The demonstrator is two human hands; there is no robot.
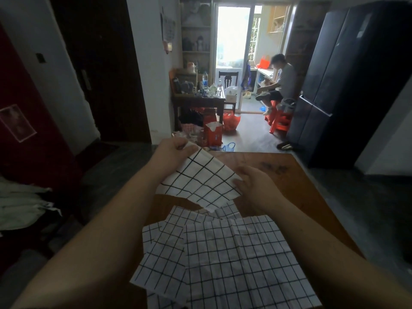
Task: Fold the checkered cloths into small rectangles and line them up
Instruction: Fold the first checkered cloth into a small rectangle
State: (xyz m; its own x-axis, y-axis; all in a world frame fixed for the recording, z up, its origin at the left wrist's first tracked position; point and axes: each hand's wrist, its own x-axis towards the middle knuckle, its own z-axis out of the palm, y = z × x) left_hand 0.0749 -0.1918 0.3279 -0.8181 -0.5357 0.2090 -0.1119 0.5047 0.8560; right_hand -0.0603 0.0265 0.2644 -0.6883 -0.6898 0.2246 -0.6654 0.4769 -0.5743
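Both hands are pinching one cloth above the table — left hand closed on the far corner, right hand on the near-right edge; its long axis is running diagonally between them, the pile lying nearer.

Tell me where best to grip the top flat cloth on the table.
Likely the top cloth's two far corners, one hand each, reaching down from above. It lies spread flat over the others, and those corners sit uncovered just below the held cloth.
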